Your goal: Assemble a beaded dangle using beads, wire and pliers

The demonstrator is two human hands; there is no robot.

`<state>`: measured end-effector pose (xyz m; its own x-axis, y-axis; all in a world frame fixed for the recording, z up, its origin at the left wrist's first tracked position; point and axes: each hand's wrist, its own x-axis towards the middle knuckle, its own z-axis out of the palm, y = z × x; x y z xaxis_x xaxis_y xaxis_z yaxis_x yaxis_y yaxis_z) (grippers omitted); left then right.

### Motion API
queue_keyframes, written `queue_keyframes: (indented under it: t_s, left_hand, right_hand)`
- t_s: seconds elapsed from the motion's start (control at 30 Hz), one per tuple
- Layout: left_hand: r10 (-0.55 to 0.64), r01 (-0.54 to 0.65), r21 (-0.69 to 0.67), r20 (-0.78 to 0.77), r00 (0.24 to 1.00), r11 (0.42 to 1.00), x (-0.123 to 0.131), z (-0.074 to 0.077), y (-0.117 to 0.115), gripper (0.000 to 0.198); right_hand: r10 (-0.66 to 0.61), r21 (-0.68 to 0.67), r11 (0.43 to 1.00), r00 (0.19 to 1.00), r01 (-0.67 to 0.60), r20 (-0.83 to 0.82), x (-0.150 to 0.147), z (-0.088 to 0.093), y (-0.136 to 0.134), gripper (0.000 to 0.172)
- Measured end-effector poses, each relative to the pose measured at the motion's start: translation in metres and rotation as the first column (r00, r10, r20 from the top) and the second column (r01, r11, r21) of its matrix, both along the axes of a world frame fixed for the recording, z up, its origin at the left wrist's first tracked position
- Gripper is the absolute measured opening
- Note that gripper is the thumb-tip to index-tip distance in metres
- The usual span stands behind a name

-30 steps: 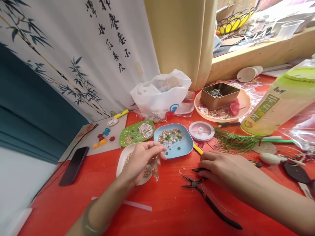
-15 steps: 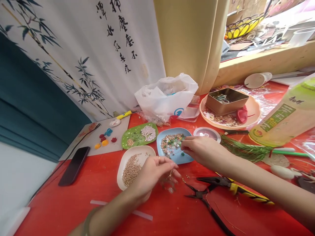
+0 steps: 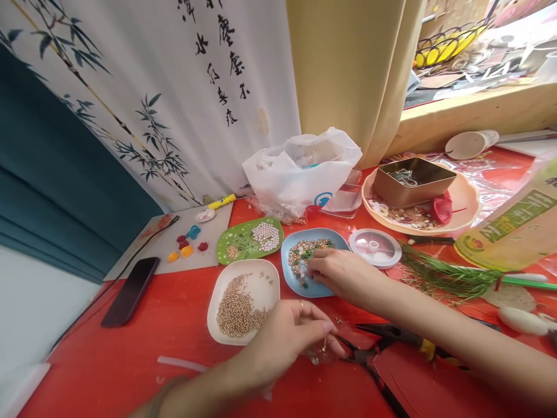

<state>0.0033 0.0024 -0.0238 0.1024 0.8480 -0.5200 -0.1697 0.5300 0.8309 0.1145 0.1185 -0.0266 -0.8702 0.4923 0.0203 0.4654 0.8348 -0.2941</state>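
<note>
My left hand [image 3: 289,334] hovers low over the red table [image 3: 143,331], fingers pinched on a small dangling piece of gold beadwork [image 3: 321,348]. My right hand [image 3: 342,273] reaches into the blue dish [image 3: 291,278] of mixed gold and green beads, fingertips pressed together among them; what they hold is too small to make out. A white dish of gold beads [image 3: 241,299] lies just left of my left hand. Black pliers [image 3: 369,360] lie under my right forearm.
A green dish with pearls [image 3: 250,238], a clear thread spool [image 3: 375,248], a white plastic bag [image 3: 302,168], a pink plate with a metal tin [image 3: 420,191], green wire stems [image 3: 444,273], a green bottle [image 3: 513,223] and a black phone [image 3: 130,290] surround the work spot.
My right hand left the pliers and moved up-left into the blue dish. My left hand dropped from the blue dish toward me with the beadwork. The view shifted left.
</note>
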Motion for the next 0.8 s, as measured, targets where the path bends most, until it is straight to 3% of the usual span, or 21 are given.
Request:
queue_keyframes:
  t_s: [0.3, 0.43, 0.5, 0.53, 0.57, 0.67, 0.73, 0.8]
  left_hand:
    - [0.027, -0.027, -0.004, 0.066, 0.997, 1.000, -0.003, -0.001, -0.001, 0.019]
    - [0.018, -0.018, -0.007, 0.083, 0.996, 1.000, -0.003, -0.001, -0.001, 0.019]
    - [0.017, -0.017, -0.007, 0.084, 0.996, 1.000, -0.004, -0.002, -0.001, 0.018]
    - [0.019, -0.019, -0.004, 0.081, 0.997, 1.000, -0.004, -0.002, -0.001, 0.018]
    - [0.024, -0.024, 0.000, 0.074, 0.997, 1.000, -0.003, -0.002, -0.002, 0.017]
    - [0.028, -0.029, 0.027, 0.045, 0.999, 0.999, -0.003, -0.003, -0.003, 0.016]
    - [0.027, -0.028, 0.050, 0.016, 1.000, 0.998, -0.003, -0.003, -0.004, 0.017]
    - [0.035, -0.034, 0.059, -0.009, 0.999, 0.998, -0.003, -0.002, -0.005, 0.018]
  right_hand:
    - [-0.060, -0.045, 0.997, 0.997, 0.058, -0.041, -0.004, -0.001, -0.006, 0.015]
    - [-0.162, -0.155, 0.977, 0.981, 0.145, -0.108, 0.007, 0.005, -0.009, 0.015]
    - [-0.207, -0.282, 0.946, 0.966, 0.158, -0.154, 0.017, 0.008, -0.012, 0.017]
    - [-0.235, -0.379, 0.912, 0.955, 0.154, -0.178, 0.022, 0.010, -0.014, 0.018]
    - [-0.284, -0.531, 0.836, 0.937, 0.138, -0.202, 0.027, 0.011, -0.016, 0.018]
    - [-0.442, -0.875, 0.483, 0.874, 0.044, -0.200, 0.038, 0.015, -0.025, 0.017]
    - [-0.506, -0.954, 0.300, 0.844, -0.021, -0.178, 0.040, 0.015, -0.031, 0.018]
    - [-0.555, -0.978, 0.197, 0.815, -0.068, -0.169, 0.040, 0.014, -0.036, 0.019]
